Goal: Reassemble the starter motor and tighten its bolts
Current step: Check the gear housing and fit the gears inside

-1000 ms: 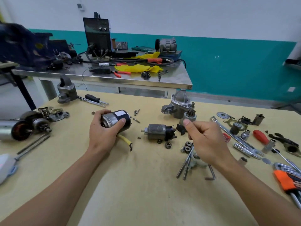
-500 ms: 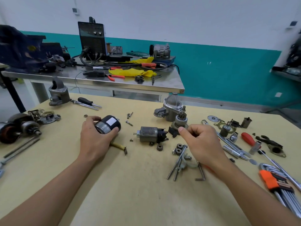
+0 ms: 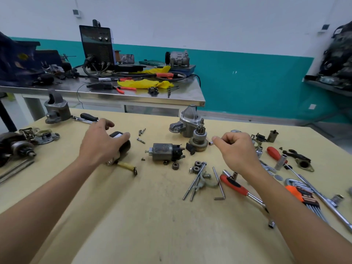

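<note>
The black field housing [image 3: 124,144] lies on the wooden table [image 3: 144,216], its yellow lead [image 3: 126,165] trailing toward me. My left hand [image 3: 101,143] rests over it, thumb on top and fingers lifted and spread. My right hand [image 3: 236,149] hovers with fingers curled, holding nothing I can see, just right of the drive pinion [image 3: 198,141], which stands upright. The solenoid [image 3: 165,152] lies between my hands. Behind the pinion stands the nose housing [image 3: 187,121]. Small gears [image 3: 197,166] and long through bolts [image 3: 194,182] lie nearer me.
A red-handled ratchet [image 3: 235,185], an orange hex key set [image 3: 302,195], sockets and a red screwdriver [image 3: 273,152] crowd the right side. An armature [image 3: 17,148] and another nose housing [image 3: 56,110] sit at the left. A cluttered steel bench [image 3: 106,95] stands behind.
My left hand set the field housing down and lifted its fingers off it. My right hand let go of the drive pinion and drew back to the right.
</note>
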Demonstrator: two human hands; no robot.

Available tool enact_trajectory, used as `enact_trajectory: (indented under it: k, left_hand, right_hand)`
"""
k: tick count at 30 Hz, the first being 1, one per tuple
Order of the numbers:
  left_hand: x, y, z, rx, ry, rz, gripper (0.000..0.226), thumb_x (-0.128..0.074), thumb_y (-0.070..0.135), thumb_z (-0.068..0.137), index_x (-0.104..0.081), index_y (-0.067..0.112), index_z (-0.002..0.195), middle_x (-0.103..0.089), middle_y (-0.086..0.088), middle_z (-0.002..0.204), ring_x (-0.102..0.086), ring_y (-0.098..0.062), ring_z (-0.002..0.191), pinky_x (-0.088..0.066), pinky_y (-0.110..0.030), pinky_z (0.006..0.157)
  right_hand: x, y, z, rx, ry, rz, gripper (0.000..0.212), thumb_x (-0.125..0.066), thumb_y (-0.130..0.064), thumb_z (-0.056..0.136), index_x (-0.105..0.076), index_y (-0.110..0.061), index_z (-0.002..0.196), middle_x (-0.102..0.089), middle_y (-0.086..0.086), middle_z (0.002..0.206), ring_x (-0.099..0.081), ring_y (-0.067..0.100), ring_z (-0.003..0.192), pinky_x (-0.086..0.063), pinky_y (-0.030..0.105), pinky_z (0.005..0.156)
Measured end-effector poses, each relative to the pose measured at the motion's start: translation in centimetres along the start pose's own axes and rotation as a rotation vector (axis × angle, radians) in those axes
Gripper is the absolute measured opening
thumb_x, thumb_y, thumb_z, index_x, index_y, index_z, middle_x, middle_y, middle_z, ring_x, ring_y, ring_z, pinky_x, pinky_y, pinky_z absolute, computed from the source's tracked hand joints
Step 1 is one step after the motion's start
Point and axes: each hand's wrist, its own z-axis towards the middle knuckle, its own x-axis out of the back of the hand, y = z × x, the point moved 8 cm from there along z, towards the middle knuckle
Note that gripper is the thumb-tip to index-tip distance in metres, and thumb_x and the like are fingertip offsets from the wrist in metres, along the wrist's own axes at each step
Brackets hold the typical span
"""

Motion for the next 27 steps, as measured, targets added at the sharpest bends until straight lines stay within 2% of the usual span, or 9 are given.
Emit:
enact_trajectory:
  k: [1,3,8,12,16,19,21,24,27]
  left_hand:
    - [-0.2,0.1,0.6,0.015,-0.05,0.02,0.059,-0.076,0.051,0.078,-0.058,0.015,0.121,-0.06,-0.005,0.121,-0.053,-0.021,0.102,-0.043,-0.036,0.08]
    - [-0.6,0.4,1.5,0.027,-0.115,0.052,0.058,-0.076,0.05,0.079,-0.058,0.013,0.12,-0.061,-0.005,0.119,-0.052,-0.02,0.098,-0.042,-0.035,0.078]
    - [-2.1,2.2,3.0,0.002,-0.198,0.247,0.046,-0.073,0.049,0.08,-0.061,0.015,0.108,-0.06,-0.002,0.099,-0.056,-0.022,0.09,-0.044,-0.033,0.071]
    - [-3.3,3.0,4.7,0.072,-0.308,0.381,0.044,-0.073,0.049,0.079,-0.063,0.008,0.091,-0.066,-0.007,0.083,-0.058,-0.022,0.075,-0.052,-0.035,0.067]
    - [-4.7,3.9,5.4,0.087,-0.389,0.438,0.042,-0.073,0.049,0.08,-0.062,0.008,0.082,-0.065,-0.006,0.079,-0.055,-0.021,0.071,-0.042,-0.031,0.057]
    - [-5.0,3.9,5.7,0.098,-0.41,0.451,0.044,-0.074,0.05,0.08,-0.064,0.007,0.075,-0.065,-0.008,0.078,-0.056,-0.022,0.071,-0.041,-0.03,0.057]
    - [-4.9,3.5,5.9,0.113,-0.427,0.448,0.046,-0.074,0.052,0.08,-0.063,0.007,0.076,-0.063,-0.007,0.078,-0.053,-0.021,0.071,-0.04,-0.031,0.057]
    - [-4.5,2.8,6.3,0.109,-0.431,0.445,0.054,-0.074,0.058,0.078,-0.065,0.006,0.087,-0.064,-0.007,0.084,-0.055,-0.023,0.077,-0.041,-0.033,0.061]
    - [-4.4,2.0,6.7,0.112,-0.444,0.447,0.058,-0.074,0.061,0.077,-0.065,0.005,0.09,-0.067,-0.011,0.089,-0.058,-0.027,0.082,-0.044,-0.034,0.065]
  right_hand:
    - [0.1,0.2,0.1,-0.019,0.005,0.006,0.05,-0.067,-0.023,0.092,-0.047,-0.012,0.048,-0.036,-0.011,0.037,-0.033,0.006,0.037,-0.039,0.025,0.048]
    - [0.6,0.6,0.5,-0.046,0.022,0.022,0.051,-0.068,-0.023,0.092,-0.046,-0.017,0.046,-0.037,-0.012,0.036,-0.034,0.005,0.036,-0.037,0.025,0.051]
    - [0.7,1.5,1.4,-0.08,0.013,0.0,0.045,-0.067,-0.027,0.092,-0.053,-0.013,0.052,-0.038,-0.012,0.036,-0.034,0.005,0.036,-0.033,0.019,0.044]
    - [0.2,1.9,1.9,-0.083,-0.024,-0.007,0.046,-0.068,-0.026,0.091,-0.051,-0.013,0.05,-0.038,-0.012,0.036,-0.036,0.005,0.037,-0.033,0.012,0.04]
    - [-0.3,2.2,2.2,-0.074,-0.061,-0.016,0.046,-0.068,-0.025,0.09,-0.05,-0.008,0.051,-0.037,-0.012,0.037,-0.034,0.006,0.037,-0.033,0.012,0.04]
    - [-0.9,2.0,2.5,-0.052,-0.086,-0.037,0.047,-0.068,-0.026,0.09,-0.049,-0.008,0.051,-0.036,-0.011,0.037,-0.034,0.006,0.038,-0.034,0.014,0.042]
    - [-1.1,2.1,2.8,-0.052,-0.086,-0.024,0.047,-0.068,-0.026,0.091,-0.051,-0.004,0.053,-0.037,-0.012,0.038,-0.035,0.006,0.038,-0.034,0.012,0.041]
    - [-1.3,1.9,3.1,-0.051,-0.086,-0.007,0.044,-0.069,-0.025,0.091,-0.053,-0.009,0.053,-0.039,-0.013,0.038,-0.037,0.004,0.037,-0.033,0.011,0.041]
    - [-2.4,0.9,2.8,-0.015,-0.275,-0.081,0.03,-0.074,-0.028,0.086,-0.064,-0.013,0.062,-0.051,-0.014,0.046,-0.044,0.0,0.042,-0.036,0.011,0.043]
